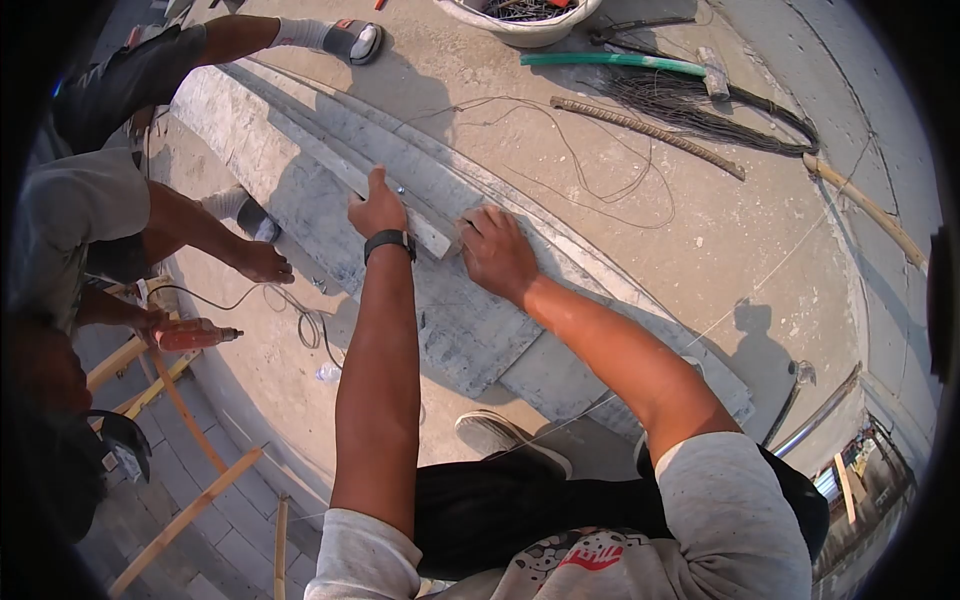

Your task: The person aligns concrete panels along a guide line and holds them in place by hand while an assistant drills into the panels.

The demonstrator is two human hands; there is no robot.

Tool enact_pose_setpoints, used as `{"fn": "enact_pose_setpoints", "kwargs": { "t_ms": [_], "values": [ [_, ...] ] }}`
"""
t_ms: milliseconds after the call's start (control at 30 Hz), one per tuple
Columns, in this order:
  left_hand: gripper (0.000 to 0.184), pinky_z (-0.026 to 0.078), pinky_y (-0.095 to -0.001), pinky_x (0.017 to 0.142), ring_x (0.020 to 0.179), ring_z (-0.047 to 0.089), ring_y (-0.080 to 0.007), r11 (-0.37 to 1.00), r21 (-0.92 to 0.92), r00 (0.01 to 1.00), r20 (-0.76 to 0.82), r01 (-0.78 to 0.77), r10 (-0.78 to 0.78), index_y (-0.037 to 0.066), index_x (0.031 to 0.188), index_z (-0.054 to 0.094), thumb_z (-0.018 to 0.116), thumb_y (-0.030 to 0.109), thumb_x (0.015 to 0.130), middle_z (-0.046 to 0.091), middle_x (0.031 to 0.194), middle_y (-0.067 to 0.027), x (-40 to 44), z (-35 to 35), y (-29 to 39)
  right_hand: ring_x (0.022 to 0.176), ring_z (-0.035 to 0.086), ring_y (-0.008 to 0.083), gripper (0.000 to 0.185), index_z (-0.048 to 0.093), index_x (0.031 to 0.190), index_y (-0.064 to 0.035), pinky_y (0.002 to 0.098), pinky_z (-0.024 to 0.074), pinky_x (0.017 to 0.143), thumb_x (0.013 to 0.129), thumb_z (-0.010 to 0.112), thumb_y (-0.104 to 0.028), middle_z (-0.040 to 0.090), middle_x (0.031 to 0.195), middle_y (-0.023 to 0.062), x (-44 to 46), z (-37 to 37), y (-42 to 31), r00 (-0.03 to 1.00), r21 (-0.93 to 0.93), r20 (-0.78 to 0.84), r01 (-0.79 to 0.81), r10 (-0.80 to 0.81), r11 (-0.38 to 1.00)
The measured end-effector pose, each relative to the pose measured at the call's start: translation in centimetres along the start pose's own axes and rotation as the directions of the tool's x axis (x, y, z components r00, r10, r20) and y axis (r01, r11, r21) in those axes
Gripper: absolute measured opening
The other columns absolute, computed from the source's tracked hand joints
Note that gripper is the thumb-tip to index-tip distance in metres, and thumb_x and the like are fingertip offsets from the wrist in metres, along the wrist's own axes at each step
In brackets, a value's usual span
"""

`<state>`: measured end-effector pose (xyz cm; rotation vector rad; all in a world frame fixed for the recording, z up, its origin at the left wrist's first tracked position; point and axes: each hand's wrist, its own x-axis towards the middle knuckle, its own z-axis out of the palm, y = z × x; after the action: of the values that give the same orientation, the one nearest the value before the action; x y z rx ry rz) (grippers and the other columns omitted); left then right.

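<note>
My left hand [380,208], with a black band on its wrist, is closed on a long pale straight bar [432,238] lying along a grey, dusty board [320,225]. A small shiny bit of metal [400,190] shows beside my left fingers. Just past the bar's near end, my right hand [497,250] rests low over the boards with its fingers bent together. Whatever lies under those fingertips is hidden. To the left, a co-worker's hand [160,325] holds a red power drill [192,334], and that person's other hand [265,263] hangs near the boards.
A white tub [525,28] of metal pieces stands at the top. Nearby lie a green-handled tool [610,62], a bundle of black wire [665,95], a ribbed steel rod [650,137] and a hammer [714,75]. Wooden strips [185,520] and a black cord [310,325] are at left.
</note>
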<state>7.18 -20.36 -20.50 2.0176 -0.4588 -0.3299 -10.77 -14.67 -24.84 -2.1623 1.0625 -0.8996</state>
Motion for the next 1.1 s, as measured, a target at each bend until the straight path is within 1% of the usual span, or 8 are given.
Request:
{"fn": "enact_pose_setpoints", "kwargs": {
  "t_ms": [133,200,400,533,600,833,900,1100],
  "values": [
    [0.059,0.049,-0.0393,0.09,0.1,0.067,-0.0334,0.997,0.079,1.0,-0.02,0.0,0.002,-0.013,0.115,0.065,0.072,0.034,0.081,0.07,0.109,-0.0254,0.3,0.0,-0.2,0.116,0.051,0.0283,0.024,0.063,0.103,-0.0025,0.0438,0.0418,0.101,0.08,0.062,-0.008,0.057,0.116,0.0098,0.0,0.1,0.3,1.0,-0.02,-0.005,0.023,-0.023,1.0],
    [0.057,0.049,-0.0396,0.09,0.098,0.068,-0.0322,0.957,0.289,0.999,-0.048,0.035,-0.022,-0.012,0.112,0.066,0.071,0.037,0.081,0.071,0.105,-0.0247,0.6,-0.2,-0.1,0.117,0.051,0.0281,0.026,0.064,0.103,-0.0024,0.0438,0.0415,0.102,0.078,0.063,-0.008,0.057,0.118,0.0096,0.0,0.2,0.3,1.0,-0.026,0.012,0.008,-0.007,1.0],
    [0.053,0.049,-0.0395,0.086,0.092,0.068,-0.031,0.989,0.133,0.998,-0.019,0.057,-0.055,-0.009,0.107,0.068,0.072,0.037,0.081,0.072,0.099,-0.0214,-0.4,-0.4,0.7,0.118,0.05,0.0276,0.029,0.064,0.104,-0.0022,0.0437,0.0411,0.103,0.076,0.064,-0.006,0.057,0.119,0.0089,-0.1,0.1,0.3,0.999,-0.032,0.037,0.005,-0.004,0.999],
    [0.053,0.05,-0.0388,0.086,0.092,0.068,-0.0302,0.986,0.166,0.999,-0.027,-0.012,0.017,-0.01,0.107,0.068,0.072,0.036,0.081,0.072,0.1,-0.0204,0.0,-0.1,0.0,0.116,0.052,0.0279,0.027,0.063,0.105,-0.0023,0.0429,0.0426,0.1,0.078,0.063,-0.007,0.057,0.117,0.0093,0.0,0.3,0.6,0.999,-0.031,-0.006,0.045,-0.045,0.999],
    [0.053,0.05,-0.0383,0.086,0.093,0.068,-0.0302,1.0,0.006,1.0,-0.017,-0.012,0.012,-0.011,0.108,0.067,0.073,0.035,0.081,0.072,0.102,-0.0208,0.1,-0.1,-0.3,0.115,0.052,0.0282,0.026,0.063,0.105,-0.0023,0.0429,0.0431,0.099,0.079,0.063,-0.007,0.058,0.115,0.0098,-0.2,0.2,0.2,0.999,-0.018,-0.014,0.031,-0.031,0.999],
    [0.059,0.05,-0.0395,0.089,0.099,0.068,-0.0335,1.0,0.0,1.0,-0.025,-0.005,0.005,-0.012,0.113,0.065,0.074,0.036,0.08,0.07,0.108,-0.0234,0.1,0.1,-0.3,0.114,0.054,0.0308,0.029,0.064,0.109,-0.0018,0.0439,0.0436,0.097,0.081,0.062,-0.007,0.06,0.113,0.0117,0.1,0.0,0.0,0.999,0.014,-0.036,0.032,-0.032,0.999],
    [0.058,0.05,-0.036,0.084,0.091,0.065,-0.0257,0.999,0.044,0.999,-0.031,-0.013,0.014,-0.015,0.108,0.065,0.076,0.034,0.079,0.07,0.101,-0.0187,-0.1,0.0,0.1,0.114,0.053,0.0311,0.029,0.065,0.109,-0.0016,0.0441,0.0435,0.097,0.081,0.062,-0.008,0.06,0.113,0.0119,0.1,0.1,0.0,0.999,0.007,-0.034,0.039,-0.039,0.999],
    [0.053,0.05,-0.0354,0.08,0.085,0.064,-0.0245,0.999,0.041,0.996,-0.086,-0.012,0.015,-0.011,0.103,0.066,0.078,0.034,0.078,0.07,0.095,-0.0161,1.5,0.7,-2.3,0.116,0.053,0.0317,0.029,0.065,0.109,-0.0014,0.0441,0.0427,0.097,0.081,0.061,-0.009,0.059,0.115,0.0121,0.3,0.3,0.0,0.998,-0.012,-0.042,0.042,-0.043,0.999]
  ]
}}
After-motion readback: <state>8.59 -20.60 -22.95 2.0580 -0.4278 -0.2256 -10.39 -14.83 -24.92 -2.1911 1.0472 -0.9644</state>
